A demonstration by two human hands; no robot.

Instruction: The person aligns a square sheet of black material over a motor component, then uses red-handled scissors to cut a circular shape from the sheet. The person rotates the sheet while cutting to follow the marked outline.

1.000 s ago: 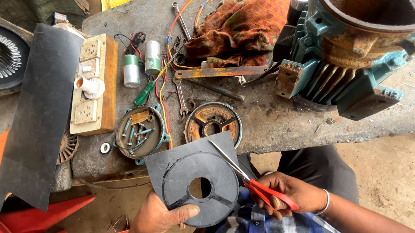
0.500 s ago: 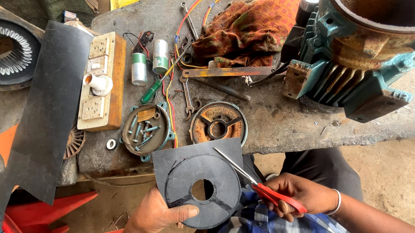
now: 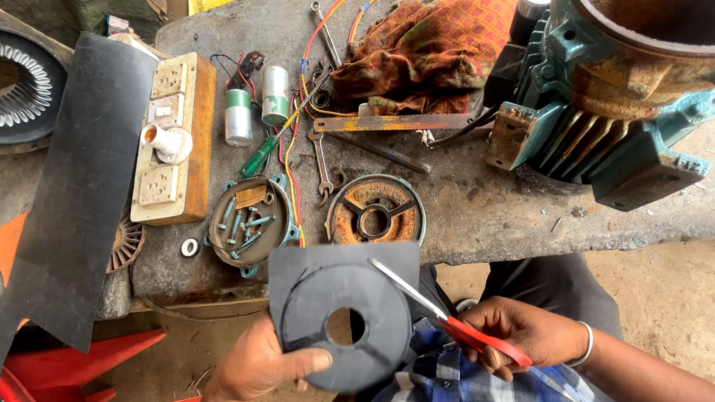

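Down in front of the stone bench (image 3: 493, 212), the left hand (image 3: 263, 368) is pinching a dark rubber sheet (image 3: 340, 310) with a round hole, while the right hand (image 3: 530, 334) is squeezing red scissors (image 3: 450, 319) whose blades are lying across the sheet's edge.
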